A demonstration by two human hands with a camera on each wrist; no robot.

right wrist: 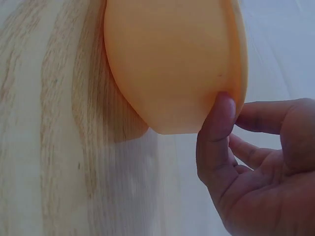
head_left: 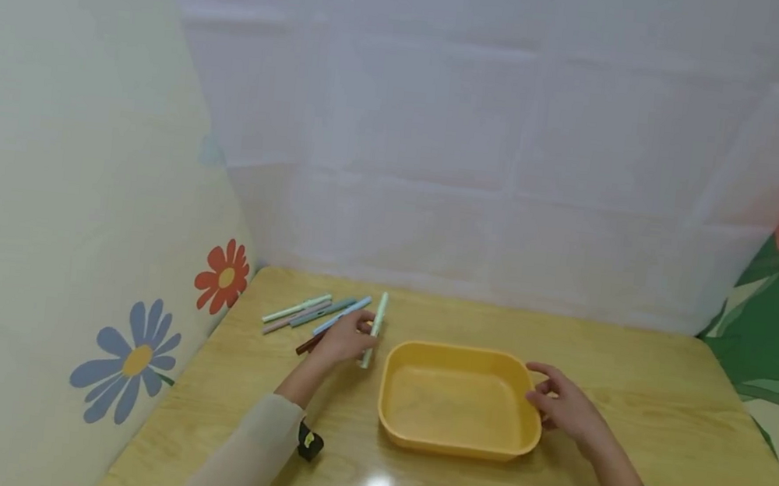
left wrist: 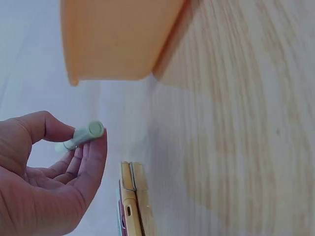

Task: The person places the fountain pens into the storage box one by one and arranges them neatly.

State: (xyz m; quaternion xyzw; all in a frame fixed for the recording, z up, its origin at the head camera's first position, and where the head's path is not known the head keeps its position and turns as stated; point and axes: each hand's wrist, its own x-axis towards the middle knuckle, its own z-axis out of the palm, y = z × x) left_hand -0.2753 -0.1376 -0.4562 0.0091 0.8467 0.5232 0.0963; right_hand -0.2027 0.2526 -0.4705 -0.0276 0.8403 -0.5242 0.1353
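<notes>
My left hand point(head_left: 346, 340) pinches a light green pen point(head_left: 378, 320) between thumb and fingers, left of a yellow plastic tray. In the left wrist view the round end of the light green pen point(left wrist: 95, 129) points toward the camera, with the thumb on one side and fingers on the other. My right hand point(head_left: 567, 405) grips the right end of the yellow tray point(head_left: 454, 446) at its rim. The right wrist view has the thumb point(right wrist: 219, 118) on the tray wall and the index finger across the rim. Nothing lies inside the tray.
Just left of my left hand, several pens lie loosely side by side: a pale green pen point(head_left: 295, 308), a light blue pen point(head_left: 343, 315) and a dark brown pen point(head_left: 308, 343) among them. The wooden table point(head_left: 661, 426) meets a white cloth point(head_left: 489, 237) at the back.
</notes>
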